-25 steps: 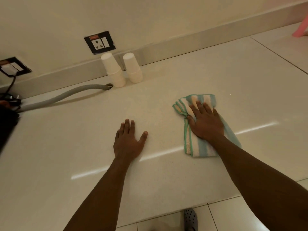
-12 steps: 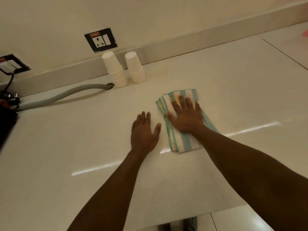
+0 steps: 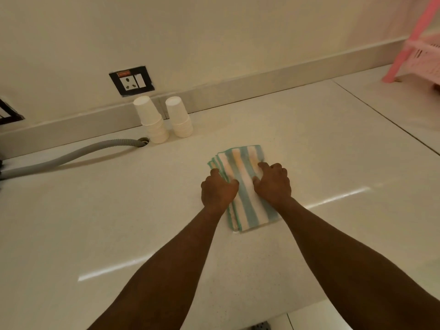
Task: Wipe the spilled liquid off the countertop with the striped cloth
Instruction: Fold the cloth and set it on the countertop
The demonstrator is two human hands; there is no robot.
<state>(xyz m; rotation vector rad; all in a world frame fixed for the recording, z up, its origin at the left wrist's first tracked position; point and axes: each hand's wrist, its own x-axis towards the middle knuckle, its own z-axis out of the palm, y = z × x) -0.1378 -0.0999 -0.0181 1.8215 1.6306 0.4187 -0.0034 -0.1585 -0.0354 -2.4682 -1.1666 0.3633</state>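
Now both hands are on the cloth (image 3: 245, 186). Left hand (image 3: 219, 190) grips its left edge, fingers curled under the stacked layers. Right hand (image 3: 273, 183) bunches the right side, knuckles raised, fingers closed into the fabric. Neither palm lies flat.

Change: a second ago the right hand pressed the cloth flat, alone, further right, while the left hand lay spread on the bare desk (image 3: 95, 222). Half a second ago the cloth was sliding left toward that hand. The left hand has since come off the desk and taken hold. Reads as the end of a wiping pass. Likely next: a lift, a refold, or a two-handed push. Cannot tell which.

Cloth: folded, striped green, white and pale orange, lying long axis away from the person, mid-desk. A small wet glint shows at its near corner. No other liquid is visible on the desk, though glare streaks could hide a thin film.

Desk: pale, glossy stone with a seam running at right. Two stacks of paper cups (image 3: 164, 122) stand upturned at the back upstand, well beyond the cloth. A grey hose (image 3: 71, 156) enters a hole just left of them. A socket (image 3: 131, 81) sits on the wall above. A pink rack (image 3: 419, 44) is at far right.
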